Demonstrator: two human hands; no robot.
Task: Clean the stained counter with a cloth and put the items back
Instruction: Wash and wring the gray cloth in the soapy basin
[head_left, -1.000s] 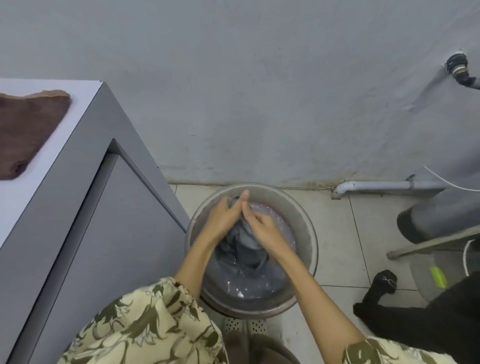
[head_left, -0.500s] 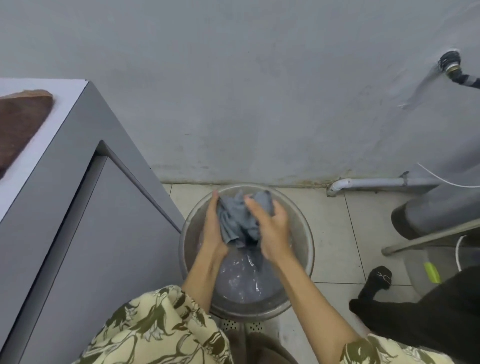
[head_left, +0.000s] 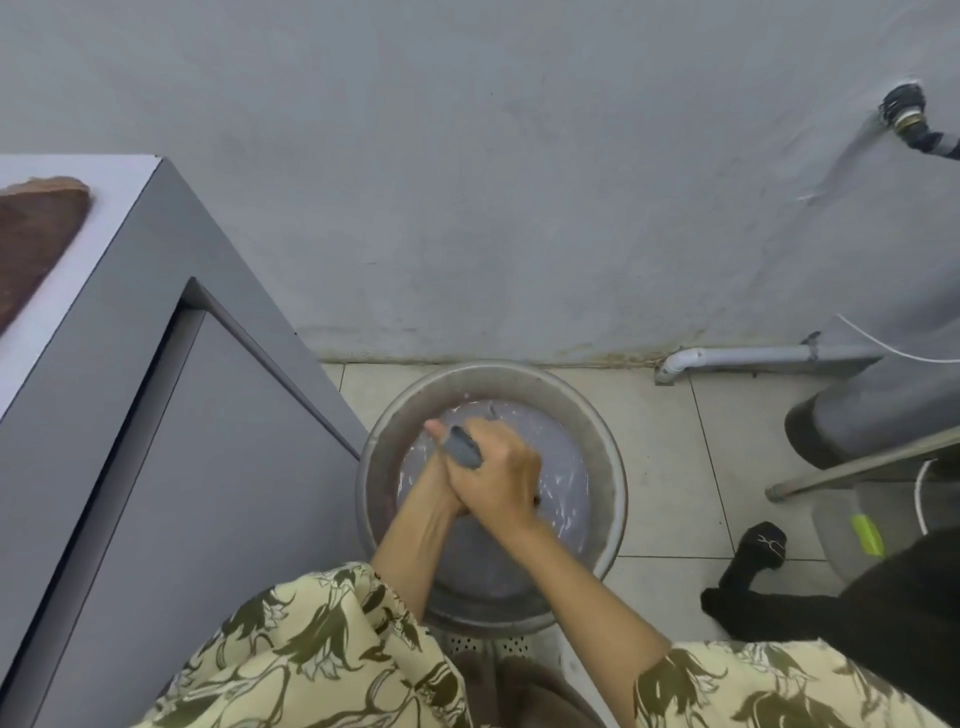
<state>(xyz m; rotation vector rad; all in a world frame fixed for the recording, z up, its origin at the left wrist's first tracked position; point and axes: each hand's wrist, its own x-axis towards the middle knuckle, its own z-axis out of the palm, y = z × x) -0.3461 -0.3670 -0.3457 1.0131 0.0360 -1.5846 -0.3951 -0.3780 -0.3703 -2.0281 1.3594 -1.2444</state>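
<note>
Two hands, one wringing grip
Your left hand (head_left: 439, 480) and right hand (head_left: 496, 480) clench the grey cloth (head_left: 462, 448) (bunched tight) over the basin (head_left: 610, 457) — so water drains inside.

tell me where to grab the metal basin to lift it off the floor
Grip the metal basin by its rolled rim at two opposite sides, one from the open tile side on the right, reaching down from above. It is round, with no visible handles, and holds water, so a level two-point hold seems safest. Both hands are now squeezing the grey cloth.
</note>
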